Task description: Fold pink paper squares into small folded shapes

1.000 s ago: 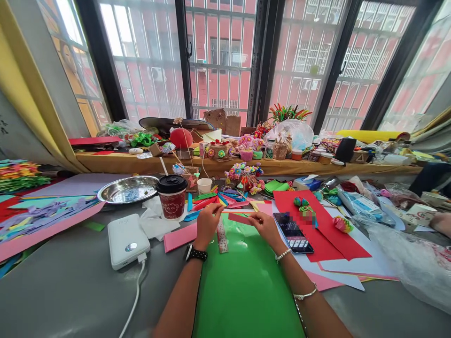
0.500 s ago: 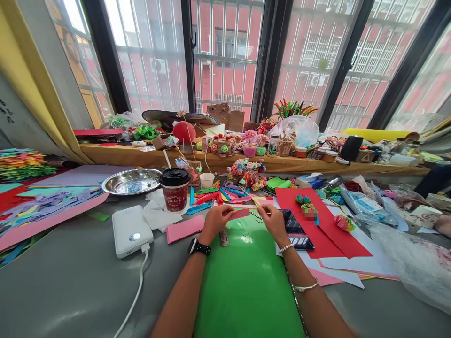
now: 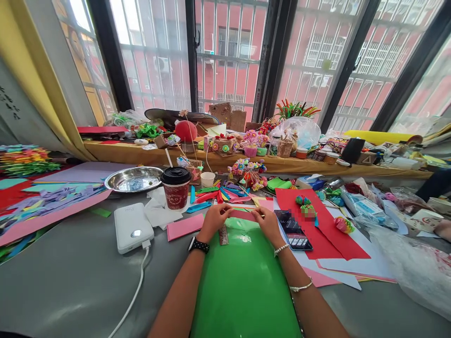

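A pink paper strip (image 3: 243, 214) is stretched level between my two hands over the green surface (image 3: 246, 277). My left hand (image 3: 215, 221) pinches its left end between thumb and fingertips. At the other end, my right hand (image 3: 267, 225) closes thumb and fingers on the strip; a thin pale thing shows by those fingertips, too small to name. Beneath my left hand lies a short patterned ruler-like piece (image 3: 223, 234). A phone (image 3: 293, 230) rests right of my right hand. Folded pink paper (image 3: 185, 227) lies left of my left hand.
A lidded cup with a straw (image 3: 176, 188), a white power bank (image 3: 133, 229) with its cable and a steel plate (image 3: 138, 180) stand left. Coloured paper pieces (image 3: 207, 195) lie ahead. Red paper (image 3: 319, 244) and plastic bags (image 3: 408, 263) are right. Another person's hand (image 3: 443, 227) shows far right.
My right hand has moved left and taken hold of the strip's right end. The strip, held only by my left hand before, is now spanned between both hands.
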`<state>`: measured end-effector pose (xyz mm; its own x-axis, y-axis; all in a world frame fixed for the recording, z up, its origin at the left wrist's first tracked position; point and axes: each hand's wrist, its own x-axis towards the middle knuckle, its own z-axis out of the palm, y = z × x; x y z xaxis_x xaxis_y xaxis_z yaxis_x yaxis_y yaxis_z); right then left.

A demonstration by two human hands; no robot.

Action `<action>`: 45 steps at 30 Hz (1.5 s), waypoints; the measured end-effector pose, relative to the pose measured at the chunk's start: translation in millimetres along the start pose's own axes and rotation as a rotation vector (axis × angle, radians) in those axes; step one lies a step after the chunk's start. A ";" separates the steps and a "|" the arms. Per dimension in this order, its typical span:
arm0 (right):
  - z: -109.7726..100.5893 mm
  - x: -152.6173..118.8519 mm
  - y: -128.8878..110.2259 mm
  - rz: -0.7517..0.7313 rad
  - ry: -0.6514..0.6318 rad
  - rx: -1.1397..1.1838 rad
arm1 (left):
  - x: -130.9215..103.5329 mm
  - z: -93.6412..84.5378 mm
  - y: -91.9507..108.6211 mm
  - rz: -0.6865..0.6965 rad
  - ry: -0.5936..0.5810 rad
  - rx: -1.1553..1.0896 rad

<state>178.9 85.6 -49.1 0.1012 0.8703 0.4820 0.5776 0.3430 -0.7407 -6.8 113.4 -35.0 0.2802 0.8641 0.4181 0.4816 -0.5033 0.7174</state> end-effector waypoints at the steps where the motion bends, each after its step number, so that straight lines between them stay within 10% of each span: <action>1: -0.7 0.4 2.2 0.014 0.020 0.004 | 0.3 -2.1 -1.2 -0.034 0.029 -0.040; 6: -1.0 3.7 16.1 0.172 0.124 0.158 | 3.1 -4.4 -5.0 -0.168 0.174 -0.281; 12: 5.3 1.5 5.2 0.242 0.055 0.373 | 4.2 15.9 6.6 -0.306 -0.261 -0.547; 26: 14.1 -5.7 -7.0 0.248 -0.257 0.452 | 2.5 20.1 3.0 -0.248 0.006 -0.530; 45: 7.5 -12.2 -19.2 0.372 -0.513 0.742 | -4.3 3.7 21.9 -0.237 -0.243 -1.000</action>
<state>160.6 71.1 -44.3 -0.2927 0.9558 0.0258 -0.0943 -0.0020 -0.9955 5.6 98.7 -23.2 0.4801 0.8619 0.1633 -0.3268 0.0029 0.9451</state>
